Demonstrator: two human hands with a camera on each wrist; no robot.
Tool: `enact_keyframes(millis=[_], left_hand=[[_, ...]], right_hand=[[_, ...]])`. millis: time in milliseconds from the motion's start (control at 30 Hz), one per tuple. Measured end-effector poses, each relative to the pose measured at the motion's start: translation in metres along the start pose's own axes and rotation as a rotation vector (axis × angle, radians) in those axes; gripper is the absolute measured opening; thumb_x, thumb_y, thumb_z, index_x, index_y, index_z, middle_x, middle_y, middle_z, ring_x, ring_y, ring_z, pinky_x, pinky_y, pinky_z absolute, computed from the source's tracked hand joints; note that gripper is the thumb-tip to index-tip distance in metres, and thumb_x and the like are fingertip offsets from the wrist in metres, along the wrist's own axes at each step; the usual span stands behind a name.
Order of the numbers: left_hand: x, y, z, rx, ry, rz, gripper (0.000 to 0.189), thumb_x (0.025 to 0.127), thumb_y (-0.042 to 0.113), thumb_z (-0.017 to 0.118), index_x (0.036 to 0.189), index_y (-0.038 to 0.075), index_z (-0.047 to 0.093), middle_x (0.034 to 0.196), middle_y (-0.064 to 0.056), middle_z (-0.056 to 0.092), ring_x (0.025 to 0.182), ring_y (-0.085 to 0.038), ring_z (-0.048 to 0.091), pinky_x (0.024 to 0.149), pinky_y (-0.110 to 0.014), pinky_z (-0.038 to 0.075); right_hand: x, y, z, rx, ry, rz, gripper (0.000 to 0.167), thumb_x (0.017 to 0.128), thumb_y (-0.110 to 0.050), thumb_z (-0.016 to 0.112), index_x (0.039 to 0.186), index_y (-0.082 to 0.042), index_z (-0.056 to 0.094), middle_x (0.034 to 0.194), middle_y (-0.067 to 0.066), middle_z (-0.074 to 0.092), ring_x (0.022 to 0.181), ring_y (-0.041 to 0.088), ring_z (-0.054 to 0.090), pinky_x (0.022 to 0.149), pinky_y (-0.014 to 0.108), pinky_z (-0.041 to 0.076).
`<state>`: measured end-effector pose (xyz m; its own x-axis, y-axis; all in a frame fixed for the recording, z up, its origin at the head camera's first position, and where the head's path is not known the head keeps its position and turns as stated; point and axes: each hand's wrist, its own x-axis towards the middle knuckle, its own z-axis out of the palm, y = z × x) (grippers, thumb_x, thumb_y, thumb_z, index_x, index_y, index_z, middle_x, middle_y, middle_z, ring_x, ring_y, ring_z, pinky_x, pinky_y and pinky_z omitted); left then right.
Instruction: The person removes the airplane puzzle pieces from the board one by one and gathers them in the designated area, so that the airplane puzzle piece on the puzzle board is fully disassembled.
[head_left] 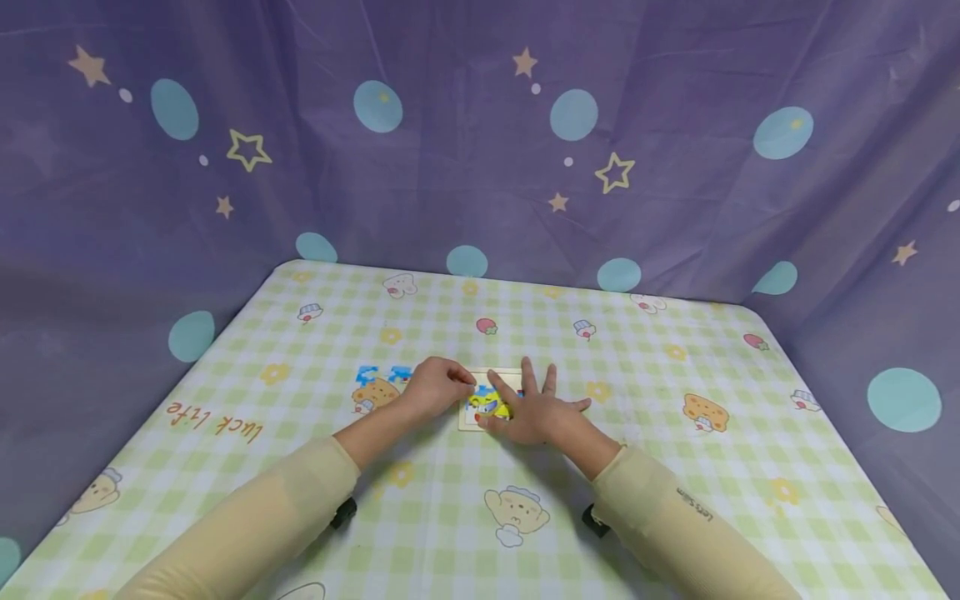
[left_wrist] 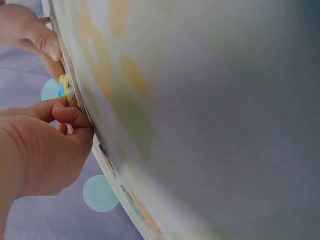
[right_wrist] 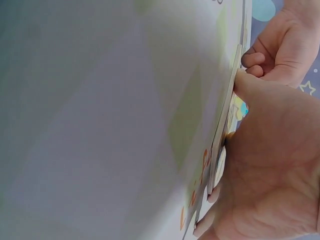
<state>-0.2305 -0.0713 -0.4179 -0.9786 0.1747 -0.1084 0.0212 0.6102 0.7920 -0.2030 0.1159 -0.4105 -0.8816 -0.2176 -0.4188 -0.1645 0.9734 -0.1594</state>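
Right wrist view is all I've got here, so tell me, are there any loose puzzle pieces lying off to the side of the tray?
Observer: Yes. The head view shows loose blue pieces on the tablecloth, left of the left hand.
Operator: Got it. I only see the tray edge-on. Is it filled?
Observer: Not fully. From above, the tray shows a bare pale strip along its far side.
Operator: And the right index finger? I can't make it out past the palm.
Observer: In the head view, the right index finger points forward and to the left, across the far part of the tray.
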Motion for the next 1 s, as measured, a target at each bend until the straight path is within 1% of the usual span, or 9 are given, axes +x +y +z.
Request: enact_keyframes(millis=[133,200,300,467,533,700,800,1000], left_hand=[[-0.0017,0.0023,0.0009,-0.012,0.001,0.017,0.004,0.089,0.005,0.073,0.092,0.005,0.075,0.084,-0.004,0.067,0.076,-0.017,0.059,0.069,-0.029,0.050],[-0.0019,0.0028,0.0011,-0.005,-0.005,0.027,0.004,0.090,0.004,0.072,0.093,0.004,0.075,0.084,-0.004,0.066,0.076,-0.016,0.058,0.067,-0.028,0.050],[-0.0014,0.0016,0.0009,-0.001,-0.018,0.044,0.003,0.092,0.004,0.071,0.092,0.004,0.074,0.084,-0.003,0.064,0.077,-0.016,0.057,0.068,-0.027,0.048],[-0.0006,-0.0021,-0.0004,-0.015,-0.028,0.066,0.003,0.093,0.004,0.070,0.092,0.002,0.072,0.084,-0.004,0.063,0.077,-0.017,0.055,0.070,-0.029,0.046],[-0.0008,-0.0024,-0.0013,-0.022,-0.029,0.057,0.003,0.093,0.005,0.070,0.093,0.003,0.073,0.084,-0.004,0.063,0.078,-0.017,0.056,0.071,-0.030,0.047],[-0.0011,-0.0021,-0.0031,-0.077,-0.022,0.026,0.005,0.092,0.005,0.071,0.096,0.004,0.074,0.086,-0.005,0.064,0.079,-0.018,0.057,0.072,-0.031,0.048],[-0.0008,-0.0026,-0.0044,-0.113,-0.022,0.024,0.008,0.091,0.004,0.071,0.098,0.003,0.074,0.088,-0.006,0.065,0.080,-0.019,0.058,0.073,-0.031,0.049],[0.0001,-0.0065,-0.0088,-0.182,-0.012,0.004,0.010,0.092,0.005,0.071,0.100,0.003,0.076,0.090,-0.007,0.067,0.078,-0.017,0.058,0.070,-0.028,0.049]], right_hand=[[0.0010,0.0002,0.0004,0.008,-0.001,0.005,0.081,0.092,-0.082,0.034,0.159,-0.051,0.000,0.167,0.012,-0.017,0.147,0.052,-0.013,0.084,0.092,0.016],[0.0027,0.0003,0.0010,0.009,-0.017,0.016,0.081,0.091,-0.082,0.033,0.158,-0.053,-0.003,0.166,0.011,-0.020,0.147,0.051,-0.015,0.085,0.092,0.014],[0.0052,0.0007,0.0019,0.006,-0.041,0.028,0.081,0.090,-0.084,0.031,0.156,-0.055,-0.007,0.165,0.009,-0.024,0.146,0.050,-0.018,0.085,0.093,0.013],[0.0019,0.0004,0.0007,0.011,-0.022,0.017,0.083,0.090,-0.084,0.032,0.157,-0.053,-0.003,0.166,0.011,-0.021,0.147,0.051,-0.015,0.084,0.093,0.013],[0.0022,0.0016,0.0018,0.010,0.000,0.007,0.084,0.089,-0.086,0.032,0.159,-0.052,0.001,0.167,0.012,-0.017,0.147,0.053,-0.012,0.082,0.093,0.014],[0.0043,0.0031,0.0033,0.009,0.009,0.010,0.086,0.085,-0.089,0.028,0.158,-0.053,0.000,0.167,0.011,-0.017,0.147,0.052,-0.013,0.080,0.094,0.012],[0.0072,0.0035,0.0052,0.010,0.008,0.015,0.087,0.083,-0.091,0.027,0.157,-0.055,-0.001,0.167,0.010,-0.018,0.147,0.052,-0.015,0.080,0.094,0.012],[0.0054,0.0007,0.0045,0.010,-0.007,0.017,0.085,0.085,-0.089,0.028,0.157,-0.055,-0.002,0.167,0.009,-0.019,0.147,0.050,-0.015,0.082,0.093,0.013]])
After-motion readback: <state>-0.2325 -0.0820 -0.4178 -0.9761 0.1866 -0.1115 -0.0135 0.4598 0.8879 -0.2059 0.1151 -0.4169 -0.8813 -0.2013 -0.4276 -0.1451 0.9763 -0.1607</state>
